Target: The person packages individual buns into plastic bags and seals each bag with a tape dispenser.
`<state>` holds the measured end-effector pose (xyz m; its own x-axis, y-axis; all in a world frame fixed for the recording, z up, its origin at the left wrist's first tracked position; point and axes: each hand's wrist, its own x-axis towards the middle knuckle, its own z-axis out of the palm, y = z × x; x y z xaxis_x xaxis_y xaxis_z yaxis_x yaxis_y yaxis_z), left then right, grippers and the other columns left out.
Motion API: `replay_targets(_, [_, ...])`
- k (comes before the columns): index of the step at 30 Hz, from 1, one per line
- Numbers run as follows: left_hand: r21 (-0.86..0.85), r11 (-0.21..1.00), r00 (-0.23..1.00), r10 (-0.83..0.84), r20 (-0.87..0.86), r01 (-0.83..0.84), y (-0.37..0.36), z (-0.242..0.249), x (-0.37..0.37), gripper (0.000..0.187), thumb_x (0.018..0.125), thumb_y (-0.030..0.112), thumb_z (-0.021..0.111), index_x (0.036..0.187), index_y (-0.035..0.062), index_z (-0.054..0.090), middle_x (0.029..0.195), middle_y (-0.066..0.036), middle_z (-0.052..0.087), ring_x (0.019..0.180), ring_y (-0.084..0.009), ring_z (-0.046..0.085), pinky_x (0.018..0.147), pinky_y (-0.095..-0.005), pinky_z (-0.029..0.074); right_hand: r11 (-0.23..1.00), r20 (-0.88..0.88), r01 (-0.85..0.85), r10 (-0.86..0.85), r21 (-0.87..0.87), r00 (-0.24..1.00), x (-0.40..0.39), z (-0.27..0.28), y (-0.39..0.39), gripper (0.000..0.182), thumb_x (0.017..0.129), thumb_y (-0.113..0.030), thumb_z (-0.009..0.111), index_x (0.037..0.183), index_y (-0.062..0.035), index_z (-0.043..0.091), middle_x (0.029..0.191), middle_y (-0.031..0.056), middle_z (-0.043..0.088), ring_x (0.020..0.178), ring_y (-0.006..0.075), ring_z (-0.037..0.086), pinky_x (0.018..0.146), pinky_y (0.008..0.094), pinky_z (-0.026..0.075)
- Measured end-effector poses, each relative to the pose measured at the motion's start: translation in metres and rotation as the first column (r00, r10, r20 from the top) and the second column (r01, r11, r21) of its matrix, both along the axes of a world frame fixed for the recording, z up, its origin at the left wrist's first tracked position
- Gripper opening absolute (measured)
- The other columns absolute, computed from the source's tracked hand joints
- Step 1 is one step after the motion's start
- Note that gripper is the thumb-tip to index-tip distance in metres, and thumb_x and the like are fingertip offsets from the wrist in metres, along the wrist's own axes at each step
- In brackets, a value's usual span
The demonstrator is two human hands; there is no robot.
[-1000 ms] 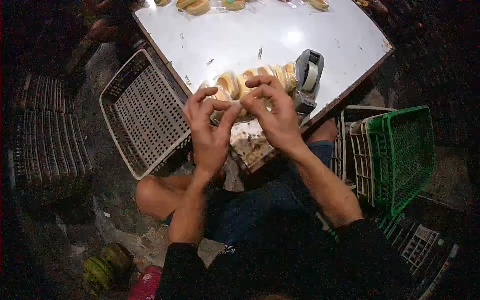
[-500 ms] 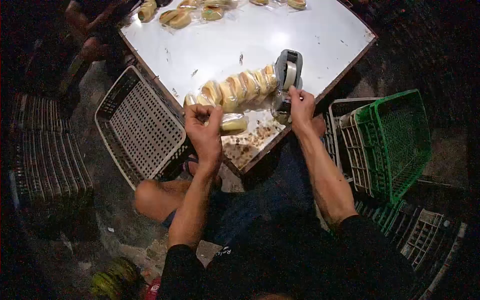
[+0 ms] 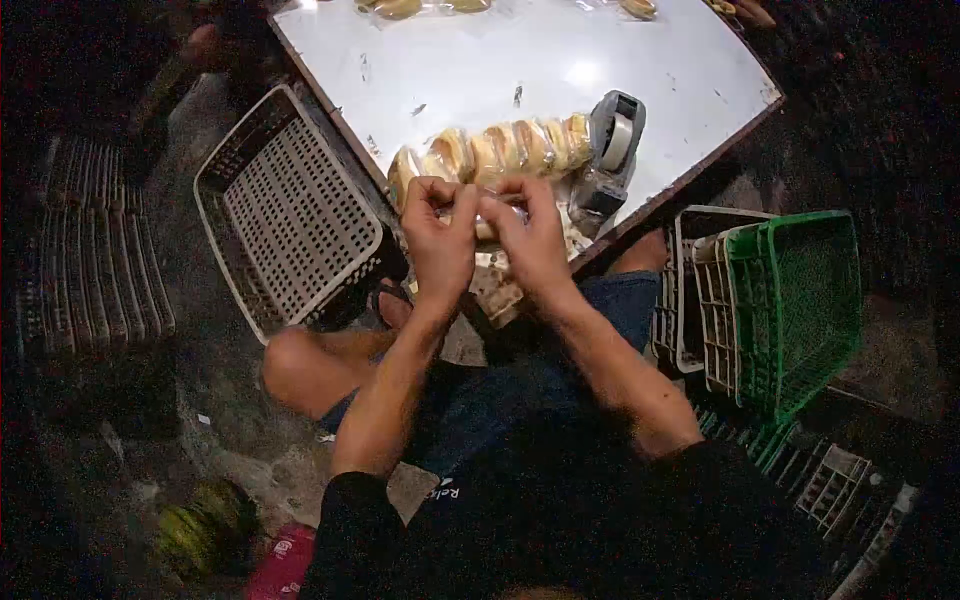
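My left hand (image 3: 438, 245) is closed, its fingers pinching a bagged bread roll (image 3: 486, 231) that shows only partly between the hands. Against it, fingertip to fingertip, my right hand (image 3: 532, 240) is pinched closed too; whatever lies in its fingers is hidden. Just beyond the hands runs a row of bread rolls in clear plastic (image 3: 498, 150), lying side by side on the white table. A grey tape dispenser (image 3: 603, 185) with a roll of pale tape (image 3: 618, 140) stands at the row's right end.
The white table (image 3: 480, 60) has a dark edge and brown stains near me. More bagged rolls (image 3: 400, 8) lie at its far side. A pale plastic crate (image 3: 285, 210) stands left; a green crate (image 3: 815, 310) and paler ones stand right. Stacked crates (image 3: 95, 260) are far left.
My right hand has left the tape dispenser and moved left to meet my left hand at the bagged roll. The view has shifted, so the table appears higher and further right.
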<state>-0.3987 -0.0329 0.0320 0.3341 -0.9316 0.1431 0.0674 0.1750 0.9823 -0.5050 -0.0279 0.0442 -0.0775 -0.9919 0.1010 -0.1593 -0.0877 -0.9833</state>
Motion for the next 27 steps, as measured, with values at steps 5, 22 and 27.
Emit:
replay_targets(5, [-0.006,0.989,0.986,-0.150,-0.078,0.150,-0.009,0.015,0.026,0.017,0.084,0.007,0.066,0.092,0.0032,0.051,0.090,-0.005,0.058,0.080,-0.0105,0.054,0.074,-0.0240,0.045,0.636,0.637,-0.596,0.205,0.491,0.743,-0.028,-0.006,-0.026,0.031,0.082,-0.024,0.067,0.099,-0.0005,0.054,0.096,0.0100,0.058,0.085,0.0131,0.056,0.075,0.0279,0.047])
replay_targets(22, [0.570,0.816,0.902,-0.314,0.298,0.096,-0.068,-0.016,0.075,0.093,0.082,0.039,0.068,0.142,-0.0098,0.016,0.140,-0.033,0.031,0.128,-0.0372,0.040,0.106,-0.0407,0.032,0.984,-0.414,-0.174,0.149,-0.024,0.898,-0.028,-0.038,-0.283,0.039,0.082,-0.037,0.066,0.093,0.0003,0.066,0.090,0.0170,0.067,0.089,0.0278,0.064,0.080,0.0369,0.049])
replay_targets(27, [0.557,0.824,0.949,-0.246,0.196,0.098,-0.081,-0.031,0.090,0.096,0.082,0.041,0.069,0.143,-0.0087,0.015,0.142,-0.029,0.031,0.129,-0.0338,0.038,0.105,-0.0383,0.033,0.954,-0.840,-0.293,0.111,-0.059,0.530,0.007,-0.079,-0.420,0.038,0.081,-0.037,0.064,0.108,-0.0111,0.065,0.126,0.0185,0.051,0.105,0.0345,0.057,0.091,0.0452,0.047])
